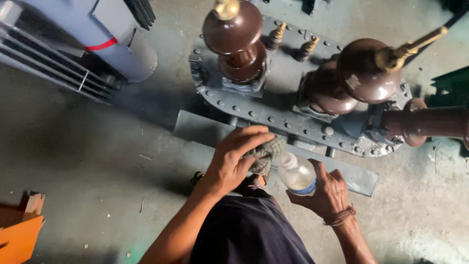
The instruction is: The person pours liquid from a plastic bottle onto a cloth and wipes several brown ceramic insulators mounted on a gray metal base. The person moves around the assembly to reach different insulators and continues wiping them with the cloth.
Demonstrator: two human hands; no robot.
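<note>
My left hand [233, 159] grips a wadded grey rag [266, 154] and presses it against the mouth of a small clear plastic bottle [296, 173]. My right hand [326, 193] holds that bottle tilted toward the rag; a cord band circles the wrist. Both hands hover over the near edge of a grey bolted transformer lid [273, 110] that carries large brown porcelain bushings [234, 36] with brass terminals [413, 49] on top.
A second grey transformer with cooling fins [73, 49] lies at the upper left. An orange wooden piece [19, 232] sits at the lower left on the concrete floor. A third brown bushing [425, 122] juts in from the right edge.
</note>
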